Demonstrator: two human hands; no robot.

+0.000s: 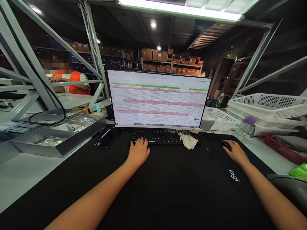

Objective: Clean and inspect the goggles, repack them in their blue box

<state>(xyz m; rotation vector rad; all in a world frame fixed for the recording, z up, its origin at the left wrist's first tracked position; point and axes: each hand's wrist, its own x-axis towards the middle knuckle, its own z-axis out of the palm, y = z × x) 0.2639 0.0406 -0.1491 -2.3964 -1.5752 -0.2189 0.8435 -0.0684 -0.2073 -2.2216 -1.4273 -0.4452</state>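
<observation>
One loosely spread left hand (138, 151) lies on the long black keyboard (164, 135); the right hand (236, 152) grasps a small black mouse (225, 144).

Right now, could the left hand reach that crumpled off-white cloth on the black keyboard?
Probably yes: the left hand rests at the left end of the keyboard, the cloth lies over its right part, and nothing stands between them.

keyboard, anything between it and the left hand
Nothing visible: the left hand has its fingers over the left part of the keyboard. A pale cloth covers some keys toward the right end, apart from that hand.
</observation>
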